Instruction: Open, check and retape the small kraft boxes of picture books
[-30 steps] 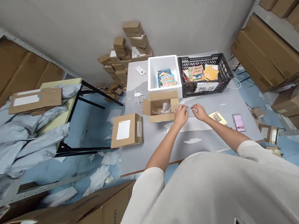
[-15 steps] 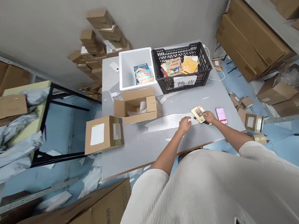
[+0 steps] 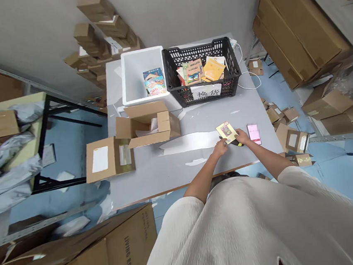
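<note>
Left hand (image 3: 221, 148) and right hand (image 3: 242, 137) are both in on it, gripping the yellow booklet (image 3: 226, 130) at its near edge! It's over the table (image 3: 158, 174), between open box (image 3: 174, 125) and phone (image 3: 253, 134).

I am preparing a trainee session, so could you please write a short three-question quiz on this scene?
1. What are the left hand and right hand holding between them? (a) a white cable (b) a flat yellow item (c) a book with a blue cover
2. True or false: the black crate stands right beside the white box.
3. Fill in: the phone on the table lies nearer to the ____ hand.

Key: 1. b; 2. true; 3. right.
</note>
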Tool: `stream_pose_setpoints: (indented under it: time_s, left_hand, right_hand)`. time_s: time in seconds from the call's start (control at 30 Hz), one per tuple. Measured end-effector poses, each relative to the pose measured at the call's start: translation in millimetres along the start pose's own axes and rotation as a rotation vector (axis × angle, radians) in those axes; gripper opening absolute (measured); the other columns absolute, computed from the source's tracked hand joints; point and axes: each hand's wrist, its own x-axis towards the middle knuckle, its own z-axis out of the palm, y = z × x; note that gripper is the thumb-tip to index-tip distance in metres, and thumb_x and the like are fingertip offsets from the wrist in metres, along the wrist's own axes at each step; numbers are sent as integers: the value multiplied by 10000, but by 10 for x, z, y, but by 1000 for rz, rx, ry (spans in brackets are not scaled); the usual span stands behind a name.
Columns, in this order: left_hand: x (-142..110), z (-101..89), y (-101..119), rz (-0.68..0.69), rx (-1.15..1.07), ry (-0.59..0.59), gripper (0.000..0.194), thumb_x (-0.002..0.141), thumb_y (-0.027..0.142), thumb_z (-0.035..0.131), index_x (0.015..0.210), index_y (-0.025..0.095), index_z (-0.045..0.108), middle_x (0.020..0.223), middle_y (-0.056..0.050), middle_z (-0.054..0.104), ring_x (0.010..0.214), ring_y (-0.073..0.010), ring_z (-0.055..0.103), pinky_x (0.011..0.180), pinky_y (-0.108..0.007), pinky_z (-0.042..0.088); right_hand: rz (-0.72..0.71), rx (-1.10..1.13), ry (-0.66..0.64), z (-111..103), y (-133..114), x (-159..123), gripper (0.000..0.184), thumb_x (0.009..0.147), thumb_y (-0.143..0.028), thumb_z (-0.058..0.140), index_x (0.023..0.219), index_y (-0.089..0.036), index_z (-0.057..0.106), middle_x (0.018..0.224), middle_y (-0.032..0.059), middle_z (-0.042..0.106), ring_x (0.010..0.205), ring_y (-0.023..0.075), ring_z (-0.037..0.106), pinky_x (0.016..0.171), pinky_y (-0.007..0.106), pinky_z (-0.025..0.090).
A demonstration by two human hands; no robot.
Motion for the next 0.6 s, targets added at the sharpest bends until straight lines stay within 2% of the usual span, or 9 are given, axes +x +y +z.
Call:
stream_pose_setpoints:
  time_s: [0.17, 0.3, 0.4, 0.5, 0.6]
  left_hand:
    - [-20, -21, -35, -23, -59, 5, 607, 944, 222, 625, 1550, 231, 613, 1445, -99, 749, 1306, -306, 695, 1150, -438, 540]
    - [-104, -107, -36, -46, -172, 58, 467, 1007, 259, 584, 1464, 222, 674, 1416, -102, 762, 1260, -280, 725, 1126, -408, 555]
    - [-197, -219, -77, -69, -251, 139, 394, 1059, 315, 555, 1418, 221, 690, 1321, -95, 798, 1209, -256, 745, 1095, -387, 564]
    - [-284, -351, -195, -113, -290, 255, 360, 1086, 357, 530, 1376, 230, 702, 1272, -93, 812, 1181, -245, 755, 1081, -381, 562]
    - [-353, -457, -391, -216, -306, 331, 390, 1063, 361, 568, 1416, 228, 666, 1259, -105, 811, 1142, -244, 770, 1053, -379, 564]
  right_hand:
    - [33, 80, 31, -25, -136, -24, 448, 845, -201, 687, 1292, -208, 727, 1204, 75, 807, 1084, 230, 763, 977, 314, 582]
    - [-68, 210, -41, 99, -319, -134, 274, 807, -209, 702, 1070, -191, 776, 962, 42, 807, 874, 203, 744, 831, 285, 581]
    - [-139, 312, -85, 255, -466, -231, 180, 835, -287, 709, 973, -189, 773, 852, 22, 777, 815, 195, 719, 827, 301, 585]
    - [-184, 389, -182, 412, -582, -316, 188, 898, -373, 690, 891, -197, 757, 820, 17, 764, 822, 198, 724, 858, 319, 598]
    - [-210, 325, -226, 547, -636, -390, 202, 915, -385, 699, 863, -203, 768, 867, 22, 791, 892, 216, 750, 915, 333, 604]
